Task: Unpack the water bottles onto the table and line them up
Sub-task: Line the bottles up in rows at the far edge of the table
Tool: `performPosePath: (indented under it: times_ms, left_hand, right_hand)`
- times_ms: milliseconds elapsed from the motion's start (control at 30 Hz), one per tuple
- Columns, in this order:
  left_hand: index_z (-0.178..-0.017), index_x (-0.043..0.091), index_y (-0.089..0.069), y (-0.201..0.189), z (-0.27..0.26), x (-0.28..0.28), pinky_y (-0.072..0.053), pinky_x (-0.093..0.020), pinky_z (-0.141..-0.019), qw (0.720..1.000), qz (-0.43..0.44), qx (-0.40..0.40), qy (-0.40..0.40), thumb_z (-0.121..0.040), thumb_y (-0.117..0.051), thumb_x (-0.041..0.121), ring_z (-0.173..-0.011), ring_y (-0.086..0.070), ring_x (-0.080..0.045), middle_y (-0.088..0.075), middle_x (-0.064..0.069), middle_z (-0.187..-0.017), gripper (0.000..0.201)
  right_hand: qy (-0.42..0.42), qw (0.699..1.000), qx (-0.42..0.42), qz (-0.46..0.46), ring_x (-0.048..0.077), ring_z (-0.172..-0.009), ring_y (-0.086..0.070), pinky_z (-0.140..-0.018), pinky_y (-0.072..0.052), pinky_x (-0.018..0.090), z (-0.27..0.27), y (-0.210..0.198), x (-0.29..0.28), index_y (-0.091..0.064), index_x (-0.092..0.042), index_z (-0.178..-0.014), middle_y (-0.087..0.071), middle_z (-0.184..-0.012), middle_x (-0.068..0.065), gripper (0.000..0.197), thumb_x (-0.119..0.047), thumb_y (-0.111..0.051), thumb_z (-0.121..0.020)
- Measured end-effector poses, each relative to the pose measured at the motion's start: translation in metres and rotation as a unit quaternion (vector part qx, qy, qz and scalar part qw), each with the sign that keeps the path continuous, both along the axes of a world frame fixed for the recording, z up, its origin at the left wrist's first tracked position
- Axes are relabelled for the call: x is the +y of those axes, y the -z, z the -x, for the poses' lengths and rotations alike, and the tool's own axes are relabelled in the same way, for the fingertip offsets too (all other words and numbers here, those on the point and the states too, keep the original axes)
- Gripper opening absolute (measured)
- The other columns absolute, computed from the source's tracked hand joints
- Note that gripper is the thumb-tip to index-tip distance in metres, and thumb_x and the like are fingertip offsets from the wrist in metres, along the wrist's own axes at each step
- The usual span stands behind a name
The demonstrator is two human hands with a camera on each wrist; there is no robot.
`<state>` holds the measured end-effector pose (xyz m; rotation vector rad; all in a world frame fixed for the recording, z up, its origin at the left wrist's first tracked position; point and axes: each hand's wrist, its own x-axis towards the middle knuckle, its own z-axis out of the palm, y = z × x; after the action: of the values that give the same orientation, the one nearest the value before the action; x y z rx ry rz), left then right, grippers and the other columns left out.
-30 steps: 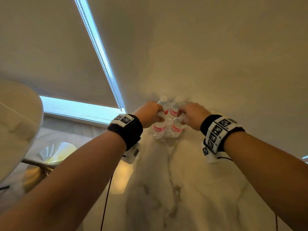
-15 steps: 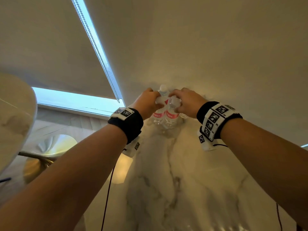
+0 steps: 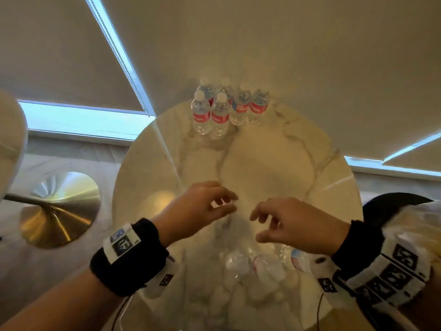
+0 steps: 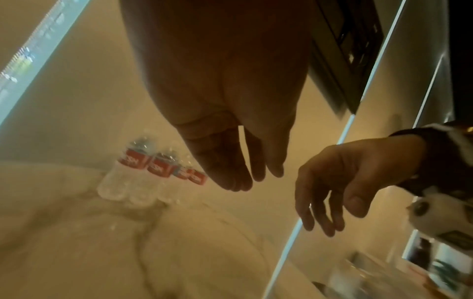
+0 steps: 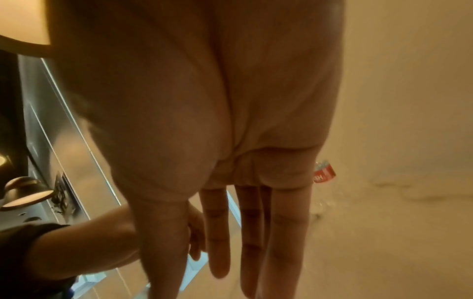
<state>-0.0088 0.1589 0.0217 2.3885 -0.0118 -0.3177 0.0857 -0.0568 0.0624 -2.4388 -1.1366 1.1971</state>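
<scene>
Several clear water bottles (image 3: 220, 114) with red labels and white caps stand upright in a tight cluster at the far edge of the round marble table (image 3: 274, 163); the left wrist view shows the same bottles (image 4: 143, 172). More bottles in a plastic pack (image 3: 260, 266) lie blurred at the near edge, below my hands. My left hand (image 3: 224, 204) hovers over the table's middle, fingers loose and empty. My right hand (image 3: 260, 223) hovers beside it, fingers relaxed, holding nothing. Both hands are well short of the standing bottles.
A second pale round table top (image 3: 9, 144) sits at the far left, and a brass cone-shaped table base (image 3: 59, 211) lies on the floor left of the marble table. A black chair back (image 3: 391, 206) is at the right. Window blinds run behind.
Both hands have let go of the bottles at the far edge and drawn back toward me over the table's middle. The bottles now stand free.
</scene>
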Motion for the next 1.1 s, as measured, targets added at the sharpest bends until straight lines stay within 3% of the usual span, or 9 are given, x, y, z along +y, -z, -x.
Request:
performPosePath:
  times_ms: [100,167,300,500,600,700,900,1033,1100]
  left_hand:
    - [-0.121,0.037,-0.067,0.003,0.040,-0.033,-0.050,-0.010,-0.083,0.994,0.028,0.064,0.084,-0.086,-0.065,0.057,-0.095,-0.059,0.001,-0.062,0.017,-0.113,0.040]
    - [-0.125,0.039,-0.063,0.014,0.055,-0.047,-0.043,-0.004,-0.082,0.987,0.032,0.092,0.130,-0.082,-0.071,0.056,-0.097,-0.054,0.003,-0.057,0.015,-0.119,0.047]
    - [-0.127,0.031,-0.061,0.025,0.055,-0.058,-0.048,-0.018,-0.086,0.981,-0.012,0.095,0.169,-0.088,-0.071,0.038,-0.099,-0.059,-0.011,-0.051,0.006,-0.125,0.040]
    - [-0.122,0.017,-0.066,0.019,-0.016,-0.040,-0.042,-0.019,-0.078,0.992,-0.047,0.063,0.103,-0.088,-0.072,0.029,-0.087,-0.055,-0.014,-0.058,-0.003,-0.114,0.036]
    - [-0.122,0.016,-0.067,0.021,-0.068,-0.023,-0.049,-0.028,-0.085,0.995,-0.064,0.042,0.059,-0.088,-0.072,0.030,-0.095,-0.059,-0.020,-0.060,-0.006,-0.113,0.037]
    - [-0.120,0.013,-0.067,0.022,-0.122,-0.002,-0.042,-0.025,-0.081,0.996,-0.085,0.010,0.023,-0.089,-0.071,0.030,-0.101,-0.060,-0.025,-0.062,-0.010,-0.113,0.036]
    - [-0.109,0.005,-0.069,0.025,-0.207,0.027,-0.042,-0.029,-0.085,0.992,-0.114,-0.043,-0.035,-0.090,-0.069,0.024,-0.105,-0.060,-0.028,-0.064,-0.013,-0.113,0.027]
    - [-0.110,0.005,-0.070,0.029,-0.237,0.037,-0.048,-0.035,-0.093,0.986,-0.136,-0.061,-0.077,-0.092,-0.066,0.026,-0.110,-0.060,-0.029,-0.065,-0.014,-0.115,0.028]
    - [-0.108,0.006,-0.070,0.030,-0.247,0.041,-0.050,-0.038,-0.091,0.982,-0.152,-0.065,-0.093,-0.092,-0.065,0.028,-0.106,-0.061,-0.029,-0.067,-0.013,-0.111,0.027]
  right_hand:
    - [-0.054,0.997,0.018,0.051,0.010,-0.092,-0.057,-0.080,-0.049,0.030,0.039,0.018,-0.036,-0.052,-0.041,-0.120,-0.052,-0.110,-0.011,0.050,-0.057,-0.069,-0.076]
    - [-0.062,0.996,0.010,0.060,0.016,-0.091,-0.053,-0.078,-0.046,0.030,0.061,0.031,-0.049,-0.048,-0.040,-0.120,-0.044,-0.112,-0.007,0.049,-0.050,-0.071,-0.077]
    - [-0.032,0.998,-0.043,0.039,0.019,-0.086,-0.052,-0.076,-0.044,0.029,0.068,0.041,-0.047,-0.049,-0.030,-0.116,-0.043,-0.110,-0.002,0.038,-0.037,-0.068,-0.084]
    - [0.052,0.994,-0.097,0.027,0.026,-0.091,-0.058,-0.073,-0.042,0.030,-0.005,0.047,-0.005,-0.059,-0.024,-0.107,-0.050,-0.103,0.001,0.030,-0.030,-0.073,-0.081]
    - [0.082,0.987,-0.138,0.016,0.027,-0.096,-0.058,-0.075,-0.039,0.029,-0.056,0.050,0.024,-0.061,-0.023,-0.106,-0.046,-0.098,0.000,0.029,-0.027,-0.074,-0.081]
    - [0.103,0.979,-0.177,0.011,0.027,-0.098,-0.057,-0.075,-0.037,0.029,-0.113,0.052,0.049,-0.063,-0.022,-0.107,-0.049,-0.100,0.002,0.028,-0.026,-0.074,-0.081]
    - [0.075,0.971,-0.226,0.002,0.029,-0.105,-0.057,-0.078,-0.036,0.028,-0.204,0.053,0.086,-0.065,-0.019,-0.109,-0.052,-0.107,0.006,0.028,-0.016,-0.072,-0.083]
    - [0.034,0.975,-0.220,-0.006,0.030,-0.106,-0.056,-0.079,-0.035,0.027,-0.238,0.053,0.105,-0.065,-0.018,-0.111,-0.054,-0.114,0.008,0.029,-0.014,-0.073,-0.083]
    - [0.018,0.975,-0.223,-0.015,0.031,-0.106,-0.056,-0.079,-0.035,0.027,-0.248,0.055,0.112,-0.066,-0.018,-0.110,-0.054,-0.114,0.009,0.030,-0.012,-0.073,-0.082]
